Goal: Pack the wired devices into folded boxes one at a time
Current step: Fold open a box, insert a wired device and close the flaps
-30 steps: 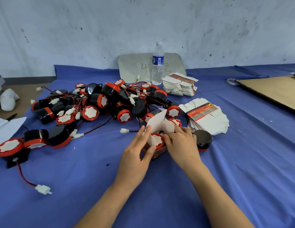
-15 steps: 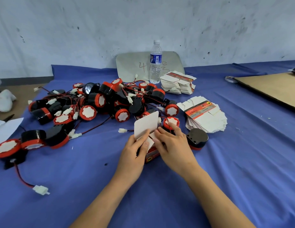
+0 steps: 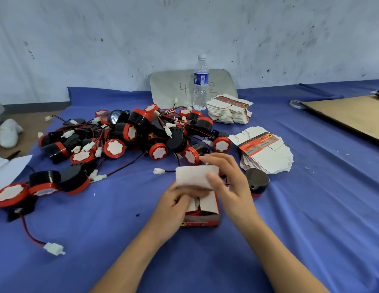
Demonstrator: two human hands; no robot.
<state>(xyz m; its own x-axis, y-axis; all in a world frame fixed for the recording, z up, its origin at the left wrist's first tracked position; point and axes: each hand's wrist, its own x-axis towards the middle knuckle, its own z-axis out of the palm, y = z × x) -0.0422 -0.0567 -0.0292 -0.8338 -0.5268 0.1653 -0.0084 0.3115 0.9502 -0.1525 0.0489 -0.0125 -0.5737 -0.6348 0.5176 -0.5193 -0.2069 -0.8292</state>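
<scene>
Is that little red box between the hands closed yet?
Open. On the box, the top flap stands raised, pinched by the right hand; a red device shows inside.

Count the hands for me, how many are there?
2. The left hand grips the box on its left side; the right hand pinches its raised white lid. None seems hidden.
</scene>
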